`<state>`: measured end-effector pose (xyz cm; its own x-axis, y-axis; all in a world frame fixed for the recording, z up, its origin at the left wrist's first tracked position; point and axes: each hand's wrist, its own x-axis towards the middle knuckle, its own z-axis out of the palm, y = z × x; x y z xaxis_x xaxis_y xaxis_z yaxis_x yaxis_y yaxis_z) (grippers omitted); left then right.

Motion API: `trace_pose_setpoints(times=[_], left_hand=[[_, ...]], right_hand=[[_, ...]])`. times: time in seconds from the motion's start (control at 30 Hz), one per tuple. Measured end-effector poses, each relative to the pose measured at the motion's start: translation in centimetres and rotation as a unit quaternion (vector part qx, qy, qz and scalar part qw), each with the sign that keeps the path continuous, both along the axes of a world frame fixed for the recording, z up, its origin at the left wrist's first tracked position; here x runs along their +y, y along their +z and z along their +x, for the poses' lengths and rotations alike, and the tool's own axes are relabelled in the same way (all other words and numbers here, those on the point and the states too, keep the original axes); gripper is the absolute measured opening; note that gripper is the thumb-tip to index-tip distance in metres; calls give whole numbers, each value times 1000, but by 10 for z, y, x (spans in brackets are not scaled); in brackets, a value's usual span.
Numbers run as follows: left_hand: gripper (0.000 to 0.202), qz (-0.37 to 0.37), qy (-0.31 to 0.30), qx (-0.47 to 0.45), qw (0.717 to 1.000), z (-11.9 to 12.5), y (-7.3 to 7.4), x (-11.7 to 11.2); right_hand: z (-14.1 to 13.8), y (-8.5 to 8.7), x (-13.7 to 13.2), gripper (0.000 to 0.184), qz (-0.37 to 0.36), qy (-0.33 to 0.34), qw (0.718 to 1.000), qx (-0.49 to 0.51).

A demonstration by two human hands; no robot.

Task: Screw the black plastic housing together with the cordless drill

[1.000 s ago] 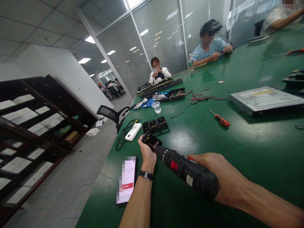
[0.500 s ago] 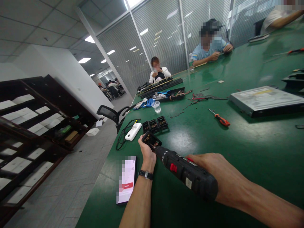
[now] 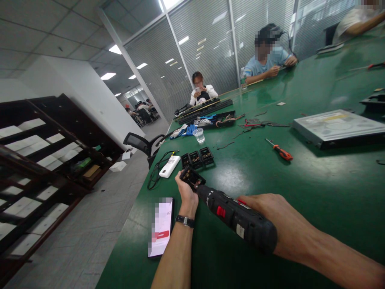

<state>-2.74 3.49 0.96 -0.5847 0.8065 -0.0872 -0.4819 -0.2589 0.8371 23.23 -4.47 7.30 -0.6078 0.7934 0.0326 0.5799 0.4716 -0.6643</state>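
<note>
My left hand (image 3: pixel 187 194) grips a small black module (image 3: pixel 191 178) and holds it tilted just above the green table (image 3: pixel 300 180). My right hand (image 3: pixel 278 222) is wrapped round a black electric screwdriver (image 3: pixel 237 218) with a red switch. The tool's tip rests against the module. Three similar black modules (image 3: pixel 197 157) lie in a row just beyond my left hand. A wristwatch sits on my left wrist.
A phone (image 3: pixel 161 226) lies lit at the table's near left edge. A white power bank with black cable (image 3: pixel 169 166), a plastic cup (image 3: pixel 198 135), an orange-handled screwdriver (image 3: pixel 279 150) and a flat silver drive (image 3: pixel 338 127) lie farther off. Other people sit at the far end. Dark shelves stand left.
</note>
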Motion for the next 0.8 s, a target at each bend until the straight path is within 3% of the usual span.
trace_pose_setpoints(times=[0.2,0.37,0.47,0.6,0.8], left_hand=[[33,6,-13,-12,1000,-3,-1,2],[36,16,-12,-6,1000,-4,-1,2],[39,18,-26,-12,999,-4,-2,2],[36,17,-37,-20,999,-4,-2,1],[34,14,-28,-20,999,-3,-3,2]], right_hand=[[1,-2,-1,17,21,9,1000,5],[3,-10,0,71,55,23,998,26],[5,-16,2,89,88,35,995,44],[8,-13,3,86,83,38,994,61],[7,7,1,58,58,40,990,123]])
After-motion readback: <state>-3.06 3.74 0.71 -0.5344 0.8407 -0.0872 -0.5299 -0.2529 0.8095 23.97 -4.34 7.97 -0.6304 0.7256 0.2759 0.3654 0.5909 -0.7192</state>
